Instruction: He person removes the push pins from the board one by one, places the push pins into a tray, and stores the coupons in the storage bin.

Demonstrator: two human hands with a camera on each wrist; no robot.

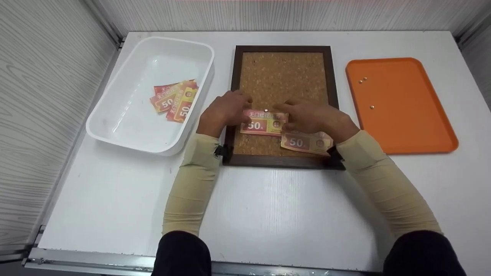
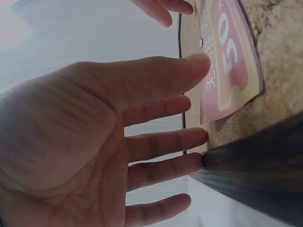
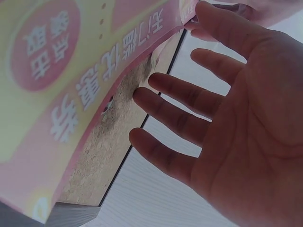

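A pink and yellow paper coupon [image 1: 264, 128] marked 50 lies on a cork board [image 1: 284, 76] in a dark wooden frame. At its top edge sits a small metal pushpin [image 1: 266, 110]. My left hand [image 1: 229, 108] is at the coupon's left end, with the thumb [image 2: 196, 66] at the paper and the fingers stretched towards the board. At the right end is my right hand [image 1: 310, 117], its fingers extended and spread in the right wrist view. A second coupon [image 1: 305, 142] lies lower right on the cork, partly under that hand; a coupon [image 3: 94, 85] looms large beside the fingers.
To the left stands a white plastic tub [image 1: 130, 96] with several more coupons [image 1: 176, 100] in it. An orange tray [image 1: 410, 111] on the right bears 3 small metal pins [image 1: 371, 107]. All of these stand on a white table [image 1: 261, 214].
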